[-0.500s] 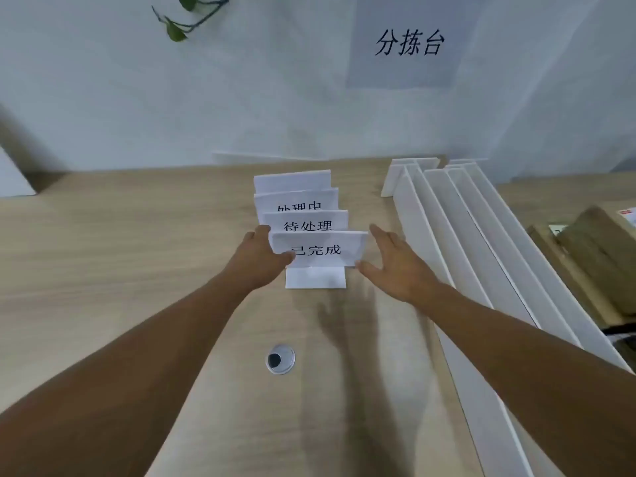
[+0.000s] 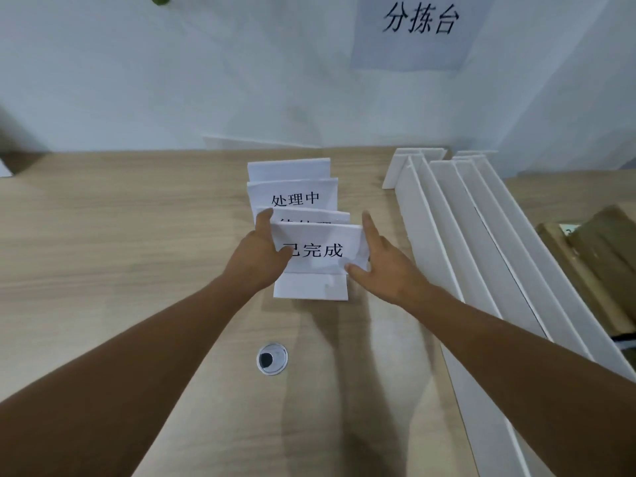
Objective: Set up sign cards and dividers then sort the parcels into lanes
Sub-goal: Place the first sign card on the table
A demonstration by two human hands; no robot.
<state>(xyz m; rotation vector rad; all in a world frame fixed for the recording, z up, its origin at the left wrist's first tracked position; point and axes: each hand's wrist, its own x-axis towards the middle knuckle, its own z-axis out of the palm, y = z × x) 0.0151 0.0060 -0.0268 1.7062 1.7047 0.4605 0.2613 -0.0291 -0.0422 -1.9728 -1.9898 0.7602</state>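
Observation:
Several white folded sign cards stand in a row on the wooden table. The nearest sign card [image 2: 318, 251] reads 已完成 and is gripped on both sides: my left hand [image 2: 260, 254] pinches its left edge, my right hand [image 2: 380, 261] holds its right edge. Behind it stand a half-hidden card [image 2: 309, 216], the card reading 处理中 [image 2: 292, 196] and a blank-faced card [image 2: 289, 168]. Long white dividers [image 2: 481, 242] lie side by side to the right. Brown parcels [image 2: 599, 256] are stacked at the right edge.
A round cable grommet [image 2: 272, 358] sits in the table [image 2: 120, 235] in front of the cards. A paper sign [image 2: 418, 25] hangs on the white wall behind. More white board [image 2: 247, 142] leans at the table's back edge.
Both hands have closed in on the front card and lifted it slightly, so it now covers most of the card behind it. The view has moved closer.

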